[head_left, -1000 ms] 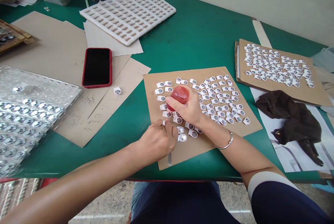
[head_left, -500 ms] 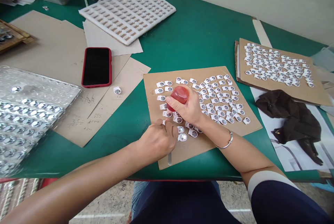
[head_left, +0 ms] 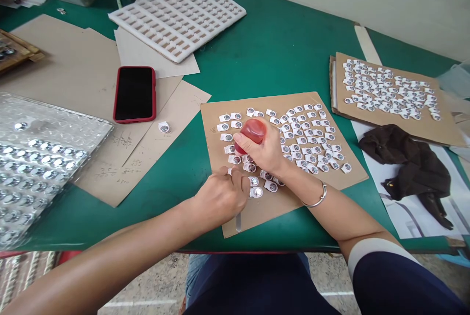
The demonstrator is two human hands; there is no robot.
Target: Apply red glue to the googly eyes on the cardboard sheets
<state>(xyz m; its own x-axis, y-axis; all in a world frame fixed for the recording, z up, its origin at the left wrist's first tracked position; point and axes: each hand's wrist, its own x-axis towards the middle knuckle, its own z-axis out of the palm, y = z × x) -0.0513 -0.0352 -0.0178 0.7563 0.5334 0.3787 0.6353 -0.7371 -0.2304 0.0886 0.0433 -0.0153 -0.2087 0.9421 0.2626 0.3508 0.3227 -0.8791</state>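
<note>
My right hand [head_left: 270, 151] is wrapped round a red, rounded squeeze bottle [head_left: 254, 132], held over a brown cardboard sheet [head_left: 264, 217]. The bottle's lower end is hidden by small white tabs and my fingers. Rows of these white tabs [head_left: 312, 139], each with a round, dark-rimmed piece on it, lie across the sheet. Just left of and below the bottle, my left hand [head_left: 222, 195] is closed, knuckles up. A flat metal strip [head_left: 238, 222], like the end of tweezers, sticks out beneath it; the rest is hidden in the hand.
A red-cased phone [head_left: 135, 94] and one loose tab [head_left: 163, 127] lie to the left, beside a clear sheet of silvery domes [head_left: 47, 161]. A white slotted tray [head_left: 178, 19] is behind. At right are a second tab-covered card [head_left: 400, 119] and a black cat picture [head_left: 422, 178].
Hardly anything differs. The view has shifted very slightly; both hands and the red bottle keep the same place over the cardboard.
</note>
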